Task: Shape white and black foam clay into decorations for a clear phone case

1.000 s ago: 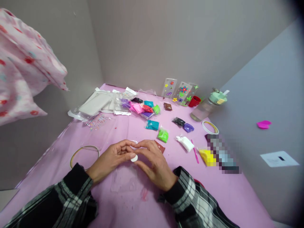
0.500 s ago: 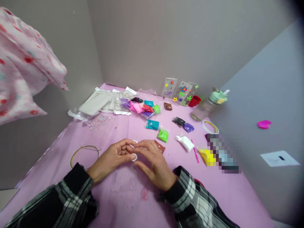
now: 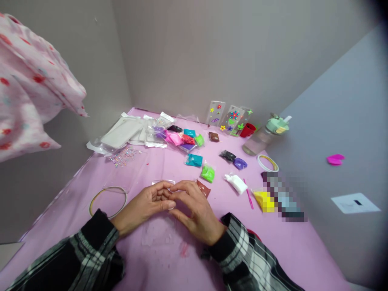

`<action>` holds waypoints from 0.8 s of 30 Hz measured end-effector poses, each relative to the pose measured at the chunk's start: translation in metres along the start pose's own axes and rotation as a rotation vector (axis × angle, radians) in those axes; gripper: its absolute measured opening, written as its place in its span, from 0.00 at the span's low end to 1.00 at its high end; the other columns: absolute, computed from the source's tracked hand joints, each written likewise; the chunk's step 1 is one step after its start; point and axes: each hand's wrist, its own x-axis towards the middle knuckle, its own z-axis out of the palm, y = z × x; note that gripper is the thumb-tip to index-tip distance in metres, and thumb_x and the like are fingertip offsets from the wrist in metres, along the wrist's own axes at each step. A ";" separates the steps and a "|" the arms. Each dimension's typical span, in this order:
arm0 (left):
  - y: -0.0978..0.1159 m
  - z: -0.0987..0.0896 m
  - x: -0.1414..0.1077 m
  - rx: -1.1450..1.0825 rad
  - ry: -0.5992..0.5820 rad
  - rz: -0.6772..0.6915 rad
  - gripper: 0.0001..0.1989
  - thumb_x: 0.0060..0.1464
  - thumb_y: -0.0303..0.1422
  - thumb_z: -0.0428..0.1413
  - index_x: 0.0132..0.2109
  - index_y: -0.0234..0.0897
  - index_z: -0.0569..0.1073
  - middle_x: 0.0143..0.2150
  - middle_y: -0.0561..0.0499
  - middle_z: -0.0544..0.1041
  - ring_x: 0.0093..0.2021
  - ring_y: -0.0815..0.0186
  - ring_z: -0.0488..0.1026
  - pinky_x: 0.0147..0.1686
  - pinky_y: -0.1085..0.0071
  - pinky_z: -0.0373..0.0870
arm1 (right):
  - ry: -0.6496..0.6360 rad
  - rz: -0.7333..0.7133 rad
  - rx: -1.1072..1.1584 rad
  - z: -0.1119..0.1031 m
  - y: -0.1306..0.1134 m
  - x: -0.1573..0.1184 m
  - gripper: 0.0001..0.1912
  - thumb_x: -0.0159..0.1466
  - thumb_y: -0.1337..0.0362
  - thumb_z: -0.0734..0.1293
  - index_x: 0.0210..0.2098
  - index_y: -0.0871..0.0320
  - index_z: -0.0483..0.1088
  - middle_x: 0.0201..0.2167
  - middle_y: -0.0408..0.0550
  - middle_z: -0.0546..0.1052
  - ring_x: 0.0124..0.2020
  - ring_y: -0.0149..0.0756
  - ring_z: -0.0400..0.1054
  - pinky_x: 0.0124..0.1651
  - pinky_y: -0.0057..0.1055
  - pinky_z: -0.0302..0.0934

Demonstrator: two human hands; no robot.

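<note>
My left hand [image 3: 151,204] and my right hand [image 3: 195,210] meet at the fingertips, low over the table. Fingers on both hands are curled inward and pressed close together. Whatever small piece they hold is hidden behind them. Under and just beyond the hands, a clear phone case [image 3: 159,236] lies flat, its far edge peeking out above my left fingers. Right behind my right hand is a packet of brown clay [image 3: 203,188]. A bright green clay packet [image 3: 207,173] lies a little farther back, and a white clay packet [image 3: 236,183] rests off to the right.
A white-and-gold ring [image 3: 108,202] and a sheet of gems [image 3: 125,157] lie left. Several colourful clay packets [image 3: 188,139] sit at the back beside packaged cases [image 3: 123,132]. Decorated cases [image 3: 233,119], a bottle [image 3: 262,135], a pink tool [image 3: 249,195] and a yellow packet [image 3: 263,201] are right.
A small white round piece showed at my left thumb before; now it is out of sight between the fingers. My fingertips have drawn closer together and the hands have shifted slightly.
</note>
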 end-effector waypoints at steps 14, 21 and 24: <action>-0.004 0.003 0.000 0.396 0.184 0.145 0.08 0.54 0.34 0.61 0.42 0.41 0.78 0.36 0.51 0.77 0.39 0.61 0.74 0.44 0.65 0.67 | 0.093 0.396 -0.527 -0.128 0.089 0.013 0.13 0.67 0.63 0.68 0.50 0.60 0.73 0.48 0.59 0.77 0.52 0.52 0.71 0.57 0.50 0.64; -0.012 -0.004 0.005 0.610 0.149 0.302 0.03 0.56 0.32 0.62 0.35 0.44 0.82 0.36 0.50 0.80 0.43 0.57 0.72 0.46 0.64 0.65 | 0.029 0.726 -0.694 -0.154 0.156 0.014 0.19 0.67 0.58 0.70 0.54 0.61 0.70 0.51 0.53 0.75 0.51 0.45 0.72 0.55 0.50 0.66; -0.011 -0.007 0.006 0.643 0.175 0.350 0.05 0.58 0.33 0.60 0.36 0.44 0.82 0.38 0.50 0.81 0.45 0.57 0.71 0.47 0.63 0.65 | 0.013 0.736 -0.676 -0.145 0.163 0.017 0.19 0.69 0.57 0.69 0.55 0.60 0.70 0.52 0.52 0.75 0.51 0.44 0.72 0.55 0.49 0.67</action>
